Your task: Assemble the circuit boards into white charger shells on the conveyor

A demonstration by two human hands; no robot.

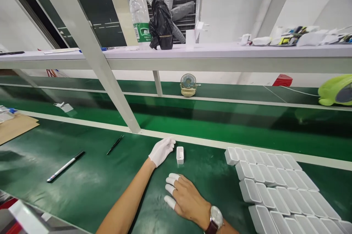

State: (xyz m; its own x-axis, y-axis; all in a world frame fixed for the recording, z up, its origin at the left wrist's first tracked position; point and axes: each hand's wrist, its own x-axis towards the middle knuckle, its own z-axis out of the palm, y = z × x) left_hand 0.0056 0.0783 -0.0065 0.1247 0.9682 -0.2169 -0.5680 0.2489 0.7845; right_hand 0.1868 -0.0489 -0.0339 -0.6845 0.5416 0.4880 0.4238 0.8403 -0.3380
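A small white open-topped plastic box [180,155] stands alone on the green mat [110,190]. Just left of it is my left hand [162,151], in a white glove, its fingers loosely bent with nothing visible in them. Nearer to me, my right hand [188,199] lies palm down over the mat with fingers spread. White finger cots cover three of its fingertips, and it holds nothing. To the right, similar white plastic boxes [277,184] are lined up in several slanting rows.
On the left lie a white marker pen [66,166], a thin black pen [115,144] and brown cardboard [18,127]. Beyond the mat runs a green belt [192,117]. A slanted post [110,84] and an overhead shelf [220,54] bound the far side. A small fan [188,84] stands farther back.
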